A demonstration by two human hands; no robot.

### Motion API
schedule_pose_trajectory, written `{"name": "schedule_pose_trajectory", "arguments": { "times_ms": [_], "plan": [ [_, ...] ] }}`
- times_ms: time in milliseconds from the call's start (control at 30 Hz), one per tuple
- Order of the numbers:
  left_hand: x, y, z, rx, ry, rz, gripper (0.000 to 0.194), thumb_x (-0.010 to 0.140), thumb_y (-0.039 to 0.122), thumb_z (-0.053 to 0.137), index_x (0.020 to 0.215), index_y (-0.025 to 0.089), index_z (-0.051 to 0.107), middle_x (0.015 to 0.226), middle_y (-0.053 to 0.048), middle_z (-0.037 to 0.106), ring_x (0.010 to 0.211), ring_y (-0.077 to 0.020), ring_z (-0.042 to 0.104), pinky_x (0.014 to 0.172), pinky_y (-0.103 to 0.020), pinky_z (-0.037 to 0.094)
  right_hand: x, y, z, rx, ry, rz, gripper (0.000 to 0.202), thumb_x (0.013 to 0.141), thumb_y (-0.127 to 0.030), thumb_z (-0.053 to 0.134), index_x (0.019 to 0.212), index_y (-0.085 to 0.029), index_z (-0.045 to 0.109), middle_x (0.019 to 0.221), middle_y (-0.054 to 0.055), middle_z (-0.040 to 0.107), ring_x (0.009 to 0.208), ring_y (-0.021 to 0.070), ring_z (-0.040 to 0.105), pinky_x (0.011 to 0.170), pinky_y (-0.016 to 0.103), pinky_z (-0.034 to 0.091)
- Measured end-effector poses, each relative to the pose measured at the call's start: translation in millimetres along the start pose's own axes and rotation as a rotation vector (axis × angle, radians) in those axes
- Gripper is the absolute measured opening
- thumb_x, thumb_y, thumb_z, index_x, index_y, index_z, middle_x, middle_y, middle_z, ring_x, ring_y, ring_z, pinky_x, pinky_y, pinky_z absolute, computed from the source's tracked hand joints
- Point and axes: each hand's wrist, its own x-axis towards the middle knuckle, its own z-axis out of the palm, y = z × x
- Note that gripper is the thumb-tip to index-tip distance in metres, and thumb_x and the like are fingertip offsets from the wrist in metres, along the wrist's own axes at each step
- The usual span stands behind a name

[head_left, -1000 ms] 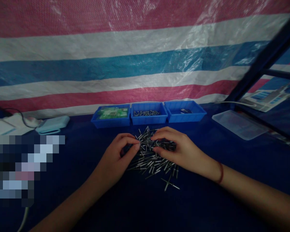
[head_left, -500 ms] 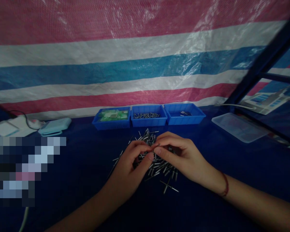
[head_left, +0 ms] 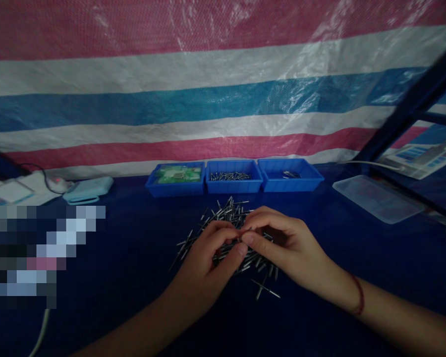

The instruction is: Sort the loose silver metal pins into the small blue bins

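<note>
A loose pile of thin metal blind rivets (head_left: 228, 210) lies on the dark blue table, partly hidden behind my hands. My left hand (head_left: 211, 253) is over the pile's left side, thumb and fingers curled to a near pinch; what they hold, if anything, is hidden. Beside it, fingertips touching or almost touching, my right hand (head_left: 282, 240) is closed in a pinch. A small metal tip like a rivet's shows at its fingertips. Two crossed rivets (head_left: 264, 288) lie apart in front of the pile.
Three blue bins stand at the back: the left bin (head_left: 174, 188) holds green plastic packets, the middle bin (head_left: 234, 186) several rivets, the right bin (head_left: 293, 184) a few metal pieces. A clear lid (head_left: 379, 198) lies right. A light-blue case (head_left: 89, 188) sits left.
The whole view has shifted slightly, so bins and pile appear a little further right. Both hands stay together over the pile with fingertips in nearly the same pose.
</note>
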Motion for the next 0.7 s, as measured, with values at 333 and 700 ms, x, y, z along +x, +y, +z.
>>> {"name": "schedule_pose_trajectory", "arguments": {
  "times_ms": [333,700],
  "plan": [
    [1.2,-1.2,1.2,-0.011,0.038,0.021,0.014,0.09,0.031,0.048,0.095,0.024,0.059,0.1,-0.003,0.054,0.085,-0.0159,0.054,0.071,-0.03,0.044,1.0,-1.1,0.1,0.002,0.034,-0.012,0.005,0.08,-0.022,0.064,0.083,-0.022,0.067,0.082,0.002,0.062,0.073,0.0132,0.06,0.061,0.028,0.049],
    [2.4,-1.0,1.1,0.006,0.123,0.013,0.007,0.085,0.027,0.054,0.087,0.021,0.058,0.095,-0.003,0.054,0.078,-0.0144,0.053,0.065,-0.028,0.044,-0.1,-1.8,0.3,-0.038,0.028,-0.04,0.01,0.081,-0.02,0.062,0.087,-0.024,0.069,0.085,0.002,0.063,0.077,0.0136,0.062,0.067,0.03,0.051]
  ]
}}
